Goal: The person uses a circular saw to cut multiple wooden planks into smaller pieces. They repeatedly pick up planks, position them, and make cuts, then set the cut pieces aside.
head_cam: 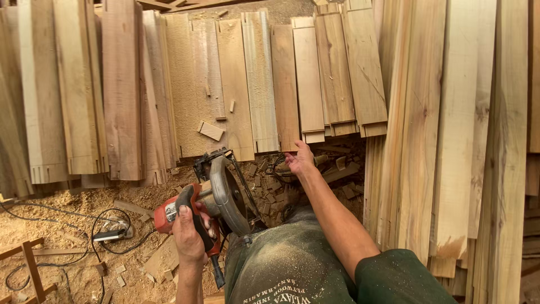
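Nearest, our left hand (190, 236) is clamped on the circular saw (216, 197) handle, which we should keep firm while our open right hand (300, 160) reaches the far plank (284, 84).

- only label-ish thing is pale curved lettering printed on the dark green shirt (292, 264), down at 6 o'clock
- no packages, signs or screens anywhere

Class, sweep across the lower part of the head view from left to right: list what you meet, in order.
Wooden frame → black cable on the sawdust → left hand gripping the circular saw → right hand → tall leaning planks.
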